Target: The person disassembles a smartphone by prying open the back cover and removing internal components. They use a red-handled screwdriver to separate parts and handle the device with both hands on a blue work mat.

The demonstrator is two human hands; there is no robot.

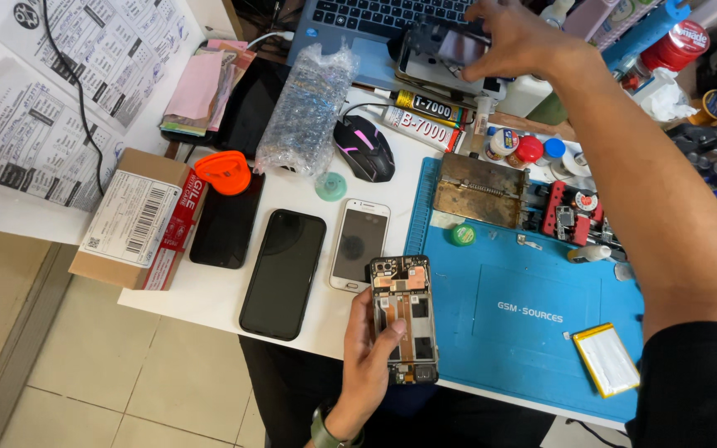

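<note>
My left hand [368, 365] grips an opened phone frame [403, 307], its inner copper and black parts facing up, at the near edge of the white table [209, 290]. My right hand [514, 37] reaches far across the table and holds a black phone part [440, 46] over the laptop [358, 25]. A loose flat battery [607, 358] lies on the blue work mat [508, 315] under my right forearm.
Three phones lie left of the mat: a white one [359, 245] and two black ones [283, 274] [226, 222]. A mouse [364, 147], glue tubes [421, 124], bubble wrap [309, 108], an orange suction cup [223, 172], a cardboard box [136, 220] and a metal jig [481, 189] sit around.
</note>
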